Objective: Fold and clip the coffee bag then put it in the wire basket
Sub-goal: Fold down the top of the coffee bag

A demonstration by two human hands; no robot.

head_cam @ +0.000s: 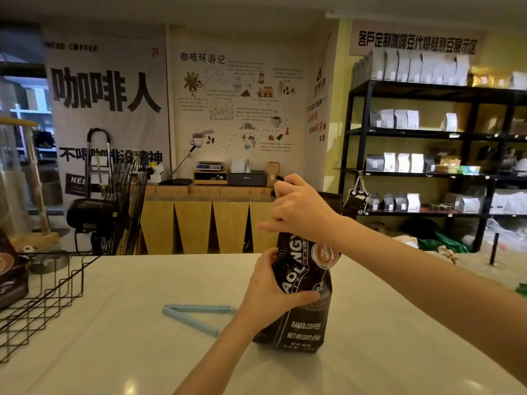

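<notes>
A black coffee bag [302, 323] with white lettering stands upright on the white counter. My left hand [271, 292] wraps around its middle from the left side. My right hand [299, 209] grips the bag's top edge from above, fingers closed on it. A light blue bag clip [194, 316] lies open in a V shape on the counter, left of the bag and apart from both hands. The black wire basket [42, 295] sits at the counter's left edge, with another dark coffee bag [11, 275] inside it.
The white counter [142, 360] stretches across the foreground. A black fan [114, 206] stands behind the basket. Black shelves [427, 172] with packaged bags fill the right. A thin black post [494, 248] rises at the counter's far right.
</notes>
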